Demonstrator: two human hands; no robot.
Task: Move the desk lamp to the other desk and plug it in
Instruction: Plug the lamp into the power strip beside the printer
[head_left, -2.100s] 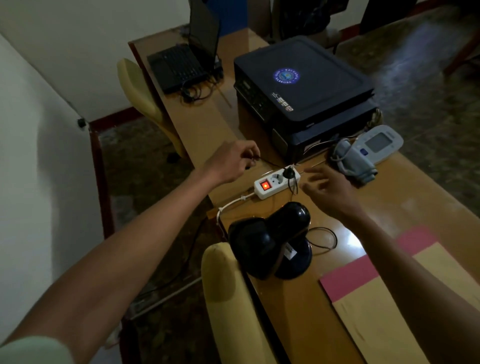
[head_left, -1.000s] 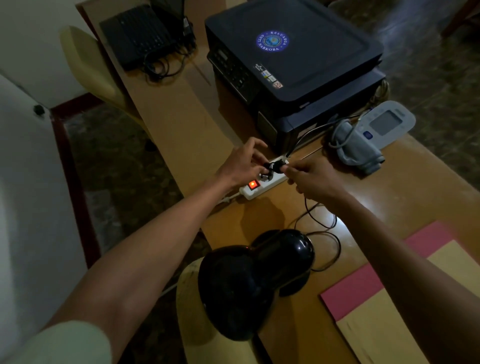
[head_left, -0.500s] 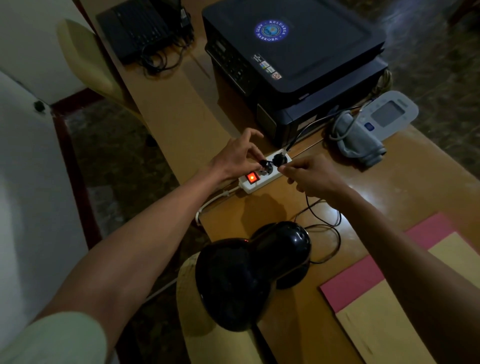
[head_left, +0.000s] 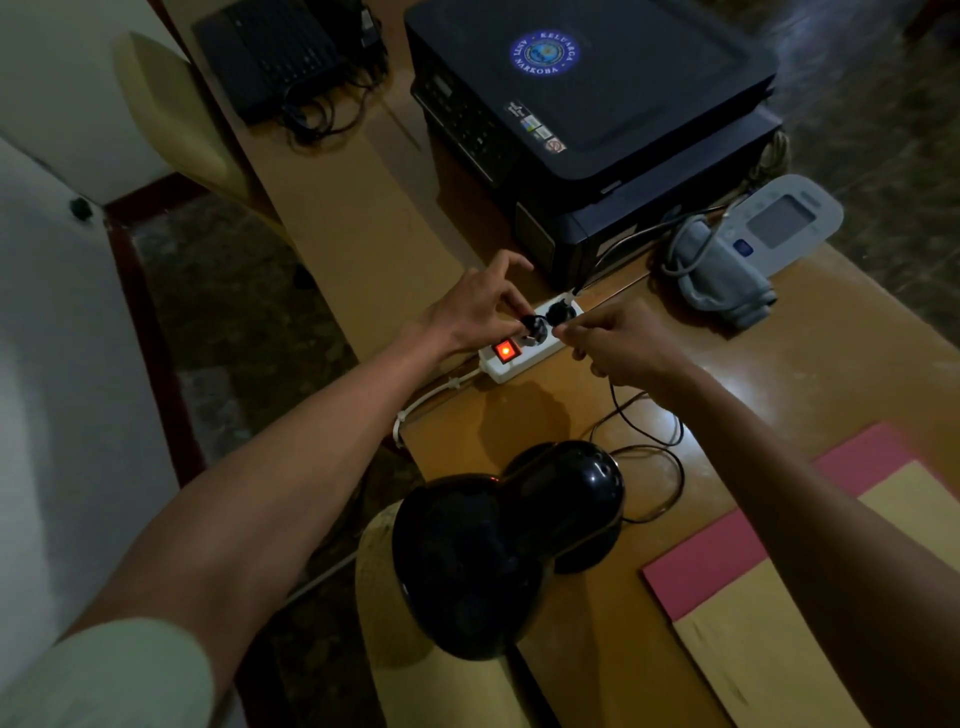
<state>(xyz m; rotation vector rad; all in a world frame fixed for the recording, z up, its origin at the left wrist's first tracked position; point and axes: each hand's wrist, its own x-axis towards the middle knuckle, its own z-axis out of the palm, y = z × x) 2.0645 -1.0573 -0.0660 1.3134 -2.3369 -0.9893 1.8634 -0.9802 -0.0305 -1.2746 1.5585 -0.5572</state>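
A black desk lamp (head_left: 498, 540) stands unlit on the wooden desk (head_left: 841, 374), its shade towards me. Its thin black cord (head_left: 649, 452) loops on the desk and runs up under my right hand. A white power strip (head_left: 519, 358) with a lit red switch (head_left: 505, 351) lies just beyond. My left hand (head_left: 478, 306) pinches the lamp's black plug (head_left: 535, 326) at the strip's middle socket. My right hand (head_left: 618, 343) is closed on the cord right beside the strip. Another black plug (head_left: 561, 310) sits in the far socket.
A dark printer (head_left: 592, 114) stands behind the strip. A grey blood pressure monitor (head_left: 779, 223) with its cuff lies to the right. Pink and tan folders (head_left: 779, 597) lie at the near right. A cream chair back (head_left: 384, 623) is under the lamp. A laptop (head_left: 270, 52) is at the far left.
Both hands came in from apart and closed on the lamp's plug and cord at the power strip. My head moved nearer and lower. The plug now sits at the middle socket.
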